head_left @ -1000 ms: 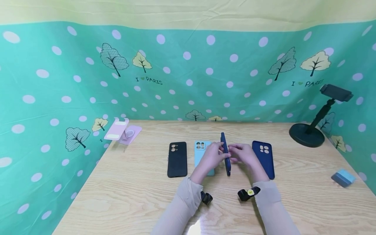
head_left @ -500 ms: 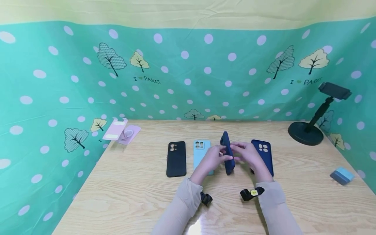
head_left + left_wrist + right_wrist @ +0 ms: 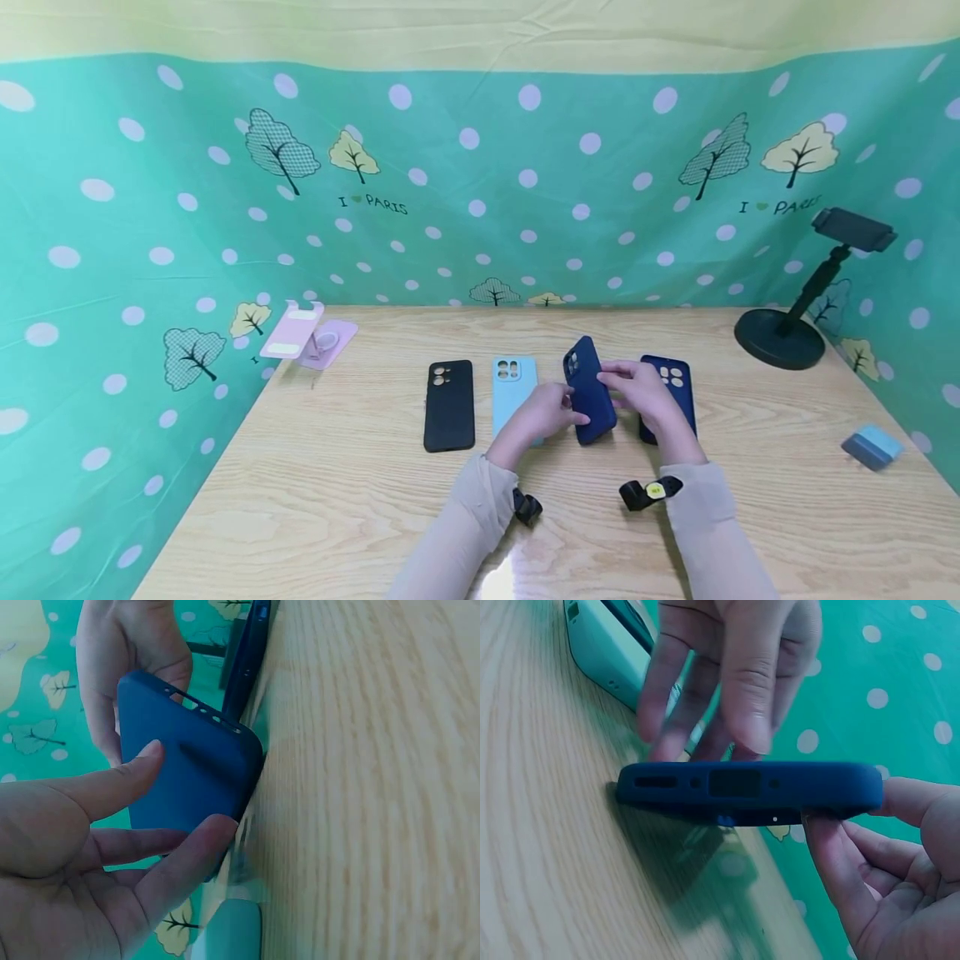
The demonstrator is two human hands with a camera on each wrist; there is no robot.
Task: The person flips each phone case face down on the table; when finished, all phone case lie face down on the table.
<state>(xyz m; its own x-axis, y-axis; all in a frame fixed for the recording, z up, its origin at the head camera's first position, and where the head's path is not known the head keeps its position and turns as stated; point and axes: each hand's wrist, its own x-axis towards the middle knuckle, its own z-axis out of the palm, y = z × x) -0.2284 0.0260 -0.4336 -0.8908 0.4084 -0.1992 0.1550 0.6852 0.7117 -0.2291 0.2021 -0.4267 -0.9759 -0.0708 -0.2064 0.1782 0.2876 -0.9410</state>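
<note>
Now we pinch cased phone [image 3: 589, 390] between left hand [image 3: 542, 414] and right hand [image 3: 642, 390], tilted above surface [image 3: 360, 500]; not yet laid down.

The table [image 3: 360, 500] is pale wood with a clear grain and a faint sheen at its near edge. The dark blue phone case [image 3: 589, 390] looks like soft matt silicone, smooth and without gloss. The black case [image 3: 450, 406], the light blue case [image 3: 513, 385] and the navy case [image 3: 677, 379] to the right share that matt finish. The backdrop [image 3: 465, 183] is printed cloth, slightly creased. The stand [image 3: 780, 337] at far right is matt black.
</note>
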